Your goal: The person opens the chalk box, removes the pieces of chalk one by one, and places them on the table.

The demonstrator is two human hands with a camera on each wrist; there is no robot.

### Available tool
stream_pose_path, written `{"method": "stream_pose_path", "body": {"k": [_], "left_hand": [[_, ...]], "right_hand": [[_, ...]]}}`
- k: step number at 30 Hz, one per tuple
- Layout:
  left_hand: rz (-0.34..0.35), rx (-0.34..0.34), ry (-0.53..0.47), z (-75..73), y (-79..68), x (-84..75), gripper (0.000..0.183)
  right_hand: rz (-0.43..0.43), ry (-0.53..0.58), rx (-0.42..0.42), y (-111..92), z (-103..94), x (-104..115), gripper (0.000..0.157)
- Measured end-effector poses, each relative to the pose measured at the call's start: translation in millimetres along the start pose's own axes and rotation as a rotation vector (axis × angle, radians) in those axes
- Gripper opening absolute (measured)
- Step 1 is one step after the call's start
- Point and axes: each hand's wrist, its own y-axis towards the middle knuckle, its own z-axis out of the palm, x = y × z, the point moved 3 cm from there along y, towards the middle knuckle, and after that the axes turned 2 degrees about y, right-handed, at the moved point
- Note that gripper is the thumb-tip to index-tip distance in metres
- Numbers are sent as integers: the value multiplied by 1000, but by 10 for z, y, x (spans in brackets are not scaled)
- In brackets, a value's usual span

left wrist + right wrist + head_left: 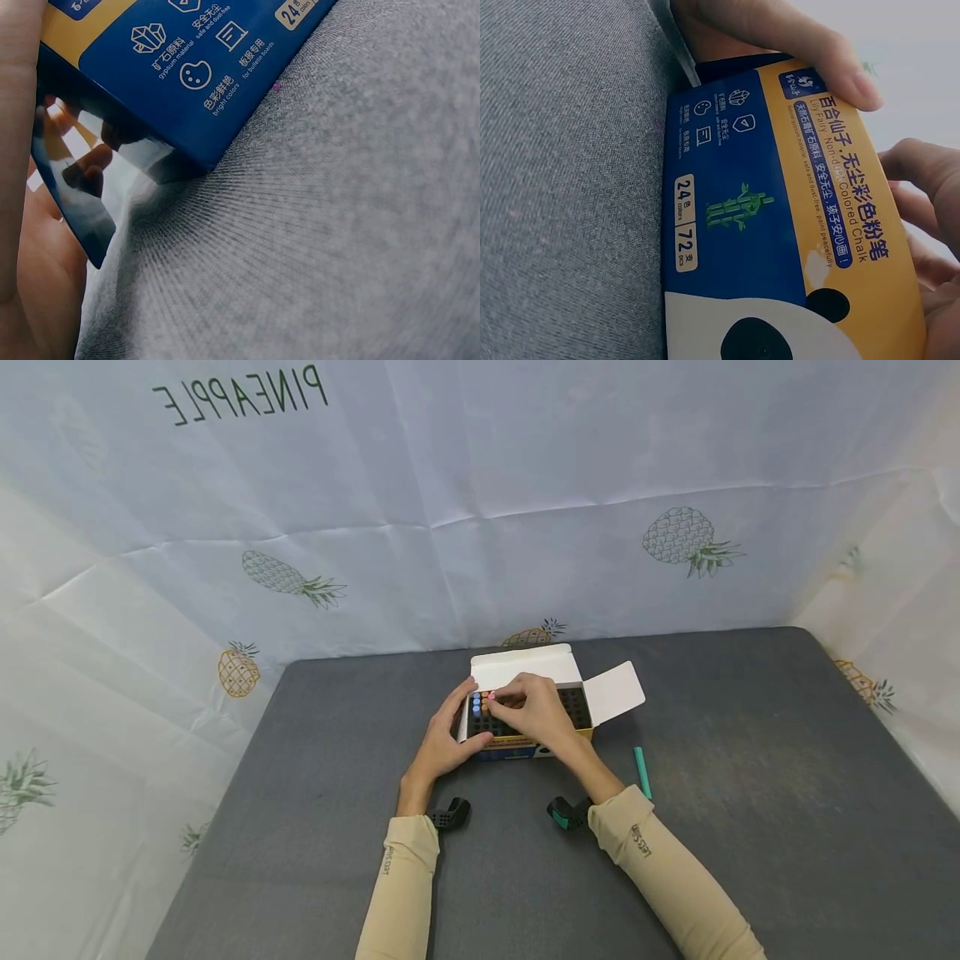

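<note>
- Evidently to steady it, the left hand (441,739) grips the left end of the chalk box (517,752) on the grey table (330,777)
- From above, the right hand (542,714) pinches a pink stick (491,696), since the black holder (573,703) keeps sticks upright
- 2 white flaps (615,693) splay outward, baring the top
- A teal stick (642,772) lies right of the box, perhaps to leave working room
</note>
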Motion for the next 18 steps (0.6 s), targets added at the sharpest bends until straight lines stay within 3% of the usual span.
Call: {"method": "stream_pose_path", "body": {"k": [7, 18], "left_hand": [[3, 3, 4, 7, -9, 18, 87], [-2, -5, 47, 6, -5, 40, 97]], "right_hand": [[-37, 24, -47, 17, -62, 75, 14], [-15, 100, -96, 19, -229, 263, 17]]}}
